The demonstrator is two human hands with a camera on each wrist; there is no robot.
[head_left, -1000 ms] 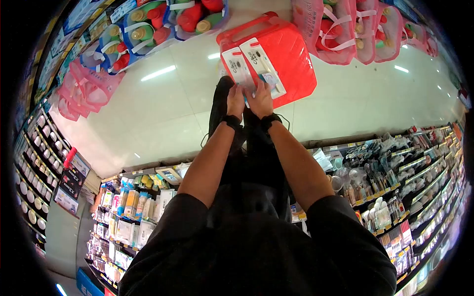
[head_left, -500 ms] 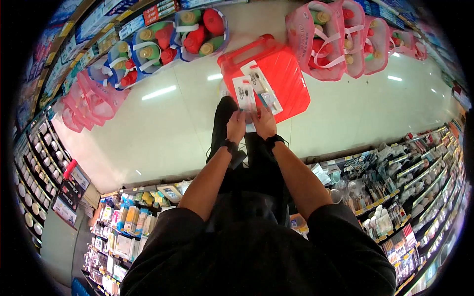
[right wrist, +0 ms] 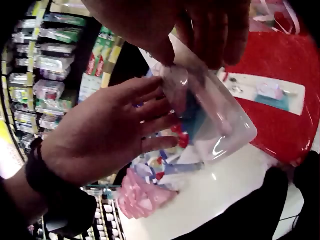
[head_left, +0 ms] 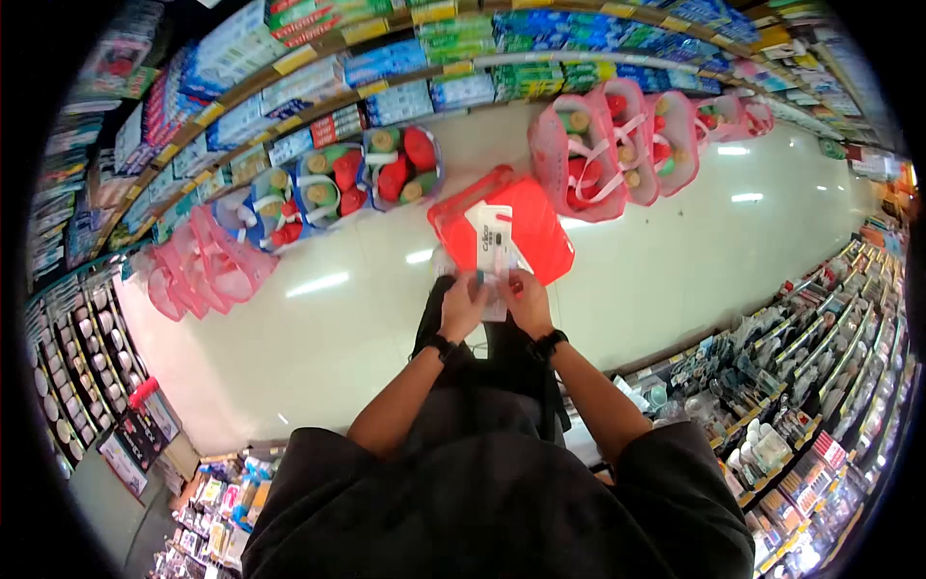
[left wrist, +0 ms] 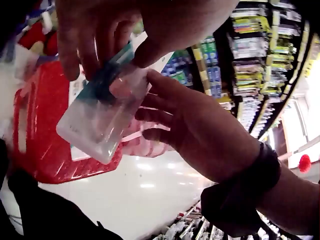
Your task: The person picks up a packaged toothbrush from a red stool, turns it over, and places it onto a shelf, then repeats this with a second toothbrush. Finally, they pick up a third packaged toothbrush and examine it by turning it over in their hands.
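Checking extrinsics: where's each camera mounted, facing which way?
Head: on the head, facing forward-down at left hand, right hand; forearms, torso show.
Left wrist: on that wrist, facing the clear package; both hands, right wristband show.
Right wrist: on that wrist, facing the package; both hands, left wristband show.
Wrist views share package and red plastic item.

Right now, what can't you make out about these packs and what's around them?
Contents of the held pack: blurred, with glare on the plastic, right wrist view.
Its far end: covered by the right hand, same view.
Its small print: too small and blurred, head view.
Second pack: partly hidden behind the held one, head view.
Writing on the shelf tags: too small and blurred, head view.
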